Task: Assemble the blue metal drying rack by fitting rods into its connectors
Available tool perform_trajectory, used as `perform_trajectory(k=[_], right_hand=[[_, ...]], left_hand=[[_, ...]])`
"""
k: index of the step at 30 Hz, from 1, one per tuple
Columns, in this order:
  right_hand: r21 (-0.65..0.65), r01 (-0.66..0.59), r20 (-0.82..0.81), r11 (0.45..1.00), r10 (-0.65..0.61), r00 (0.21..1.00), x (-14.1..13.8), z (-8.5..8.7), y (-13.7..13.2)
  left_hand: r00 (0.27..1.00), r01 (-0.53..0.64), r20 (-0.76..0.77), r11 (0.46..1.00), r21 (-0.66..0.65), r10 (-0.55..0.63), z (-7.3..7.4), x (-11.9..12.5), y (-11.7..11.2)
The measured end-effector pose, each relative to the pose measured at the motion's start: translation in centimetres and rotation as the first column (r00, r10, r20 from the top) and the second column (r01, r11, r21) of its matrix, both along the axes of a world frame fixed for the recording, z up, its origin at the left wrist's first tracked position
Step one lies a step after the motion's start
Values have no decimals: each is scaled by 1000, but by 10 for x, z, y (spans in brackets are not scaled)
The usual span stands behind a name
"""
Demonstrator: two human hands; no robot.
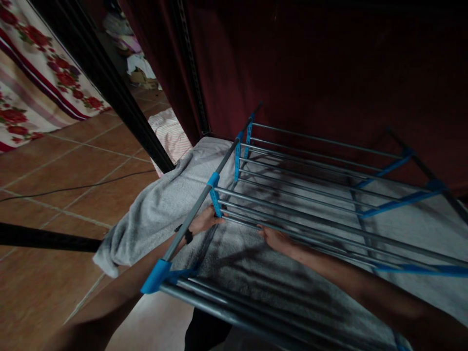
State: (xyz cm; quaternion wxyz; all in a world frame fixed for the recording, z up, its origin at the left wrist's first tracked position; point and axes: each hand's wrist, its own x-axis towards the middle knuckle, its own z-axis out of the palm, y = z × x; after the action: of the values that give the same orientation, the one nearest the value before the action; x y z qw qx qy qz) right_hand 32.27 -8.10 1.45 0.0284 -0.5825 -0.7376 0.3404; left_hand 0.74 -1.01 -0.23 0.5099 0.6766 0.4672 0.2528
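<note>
1. Head view: a drying rack (307,214), built of grey metal tubes and blue plastic fittings, extends over a grey blanket (146,209) from the near edge toward a dark red curtain (310,63).
2. Left hand (205,219): clamped on the lower end of a blue bracket (215,201), where a thin tube (241,223) meets it; some fingers are hidden behind the plastic. The wrist carries a black band (188,236) (partly covered by the rack's slanting side pole).
3. Right hand (274,238): fingers curled together on that same thin tube, a short way along from the left hand; the forearm comes in from the lower right.
4. Rack, far side: slanted blue arms (402,201) carry the opposite ends of the tubes, with a second pole beyond them, dim against the curtain.
5. Left surroundings: a black post (109,92) crosses diagonally, its foot near the blanket's edge, and a pink striped cloth (170,131) lies just beside it.
6. Floor (73,165): brown tiles with pale joints, crossed by a thin dark cable (91,185); a floral curtain (40,73) hangs at the upper left.
</note>
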Motion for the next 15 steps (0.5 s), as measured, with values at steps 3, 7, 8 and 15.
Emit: perform_trajectory(k=[3, 7, 8, 15], right_hand=[[24, -9, -15, 1000, 9, 1000, 0, 2, 1], [30, -20, -18, 999, 20, 1000, 1, 3, 2], [26, -14, -18, 1000, 15, 1000, 1, 4, 1], [48, -45, 24, 998, 44, 999, -3, 12, 1]], left_hand=[[1000, -25, 10, 1000, -16, 25, -4, 0, 0], [999, -27, 22, 999, -38, 28, -3, 1, 1], [999, -27, 22, 999, -39, 28, -2, 1, 1], [999, -38, 10, 999, -20, 38, 6, 3, -4]])
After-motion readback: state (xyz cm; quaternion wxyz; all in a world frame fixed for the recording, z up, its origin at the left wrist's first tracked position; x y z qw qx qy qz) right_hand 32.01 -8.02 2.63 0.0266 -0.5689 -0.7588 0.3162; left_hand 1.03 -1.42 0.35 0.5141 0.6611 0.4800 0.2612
